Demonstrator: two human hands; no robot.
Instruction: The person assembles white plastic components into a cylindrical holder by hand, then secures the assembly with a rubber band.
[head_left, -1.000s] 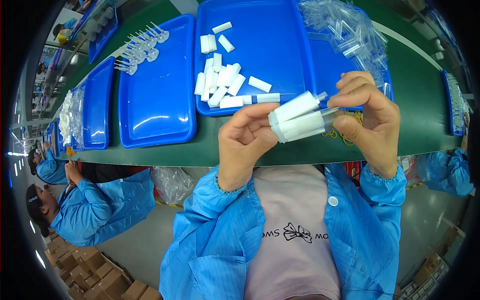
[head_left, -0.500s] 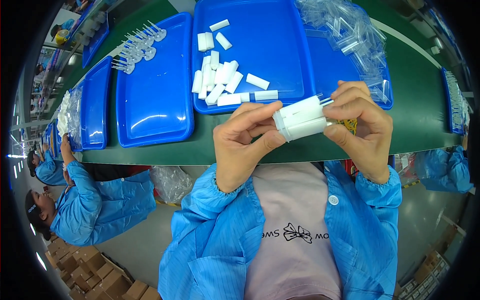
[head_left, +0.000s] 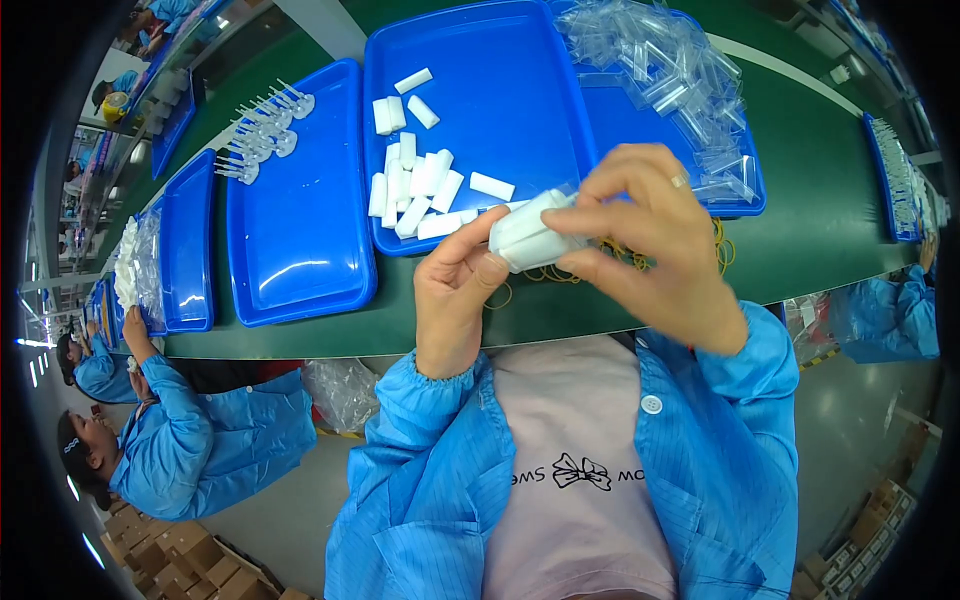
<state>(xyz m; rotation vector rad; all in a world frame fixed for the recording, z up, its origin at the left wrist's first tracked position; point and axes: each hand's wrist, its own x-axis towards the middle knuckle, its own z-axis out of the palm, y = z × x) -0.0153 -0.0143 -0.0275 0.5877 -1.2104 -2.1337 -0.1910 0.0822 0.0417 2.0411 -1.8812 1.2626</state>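
Note:
Above the table's front edge, my left hand (head_left: 455, 300) pinches a bundle of white cylinders (head_left: 528, 238) by its left end, thumb below and fingers behind. The pieces lie side by side in what looks like a clear plastic part. At the bundle's right end, the thumb and forefinger of my right hand (head_left: 650, 240) close on it from both sides, and this hand is slightly blurred. Behind the bundle, loose white cylinders (head_left: 415, 185) are scattered in a blue tray (head_left: 490, 90). Yellow rubber bands (head_left: 722, 245) lie on the green table beneath my right hand.
At the right, clear plastic pieces (head_left: 680, 80) heap in another blue tray (head_left: 620, 125). A left tray (head_left: 300, 240) holds several clear pieces with thin stems (head_left: 262, 130). A co-worker in blue (head_left: 190, 430) sits at the left. Further right stands a filled tray (head_left: 885, 180).
The bundle has moved left with my left hand. My right hand has shifted left and turned, its fingers now farther over the bundle's right end. The view has shifted slightly.

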